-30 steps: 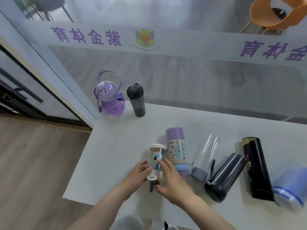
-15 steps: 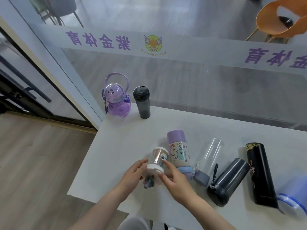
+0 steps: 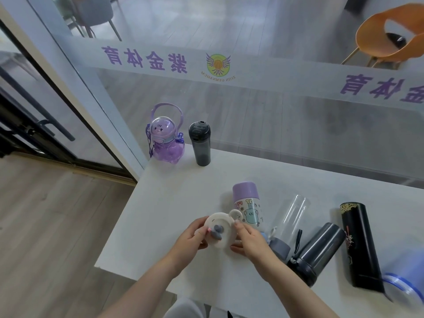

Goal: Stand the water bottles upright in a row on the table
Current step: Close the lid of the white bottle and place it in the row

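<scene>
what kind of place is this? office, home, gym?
Probably a gym or sports centre lobby. The glass partition carries a frosted band with a winged ball logo reading "gymnasium", and beyond it stands an orange chair on open floor.

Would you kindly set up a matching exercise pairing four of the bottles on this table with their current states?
Things:
1. purple bear bottle
2. white bottle
3. clear bottle
4. black flask

States:
A. gripped between both hands, lid toward the camera
B. upright at the table's far corner
C. lying down, see-through body, grey lid
D. lying down, gold band at the far end

Pairs: 1-B, 2-A, 3-C, 4-D
</scene>
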The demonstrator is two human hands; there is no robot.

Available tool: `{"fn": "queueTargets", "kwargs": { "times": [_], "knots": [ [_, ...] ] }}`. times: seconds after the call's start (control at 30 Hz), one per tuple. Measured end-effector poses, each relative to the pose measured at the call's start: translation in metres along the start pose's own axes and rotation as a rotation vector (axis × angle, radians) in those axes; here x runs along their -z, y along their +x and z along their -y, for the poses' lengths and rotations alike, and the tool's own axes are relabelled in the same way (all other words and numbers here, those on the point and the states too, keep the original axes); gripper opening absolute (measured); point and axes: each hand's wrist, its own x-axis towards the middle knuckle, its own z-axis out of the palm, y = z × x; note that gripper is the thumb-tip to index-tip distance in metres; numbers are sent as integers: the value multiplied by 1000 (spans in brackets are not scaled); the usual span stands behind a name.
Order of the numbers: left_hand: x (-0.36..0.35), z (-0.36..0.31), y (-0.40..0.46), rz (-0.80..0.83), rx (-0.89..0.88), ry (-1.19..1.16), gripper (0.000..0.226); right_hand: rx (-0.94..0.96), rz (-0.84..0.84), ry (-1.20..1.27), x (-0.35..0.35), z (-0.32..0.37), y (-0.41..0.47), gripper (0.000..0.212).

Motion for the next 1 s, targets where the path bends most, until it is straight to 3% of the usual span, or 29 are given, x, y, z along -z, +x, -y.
{"fn": "queueTargets", "kwargs": {
  "times": [0.1,0.27,0.5,0.83,1.0],
  "knots": [
    [-2,1,3,-43,43,-31,21,44,-18,0,-2,-5,0,20],
    [-7,3,7,-69,73,-47,26,175,-7,-220,-5,-14,-5,38],
    [-12,-2,6,-67,63,-32,23,426,-76,-595,-10,-13,-7,86],
    [-4,-18,28,-48,34,18,23,526,-77,-720,-13,5,27,77],
    [13,-22,50,-61,27,157,31,530,-99,-732,-11,25,53,79]
  ]
}}
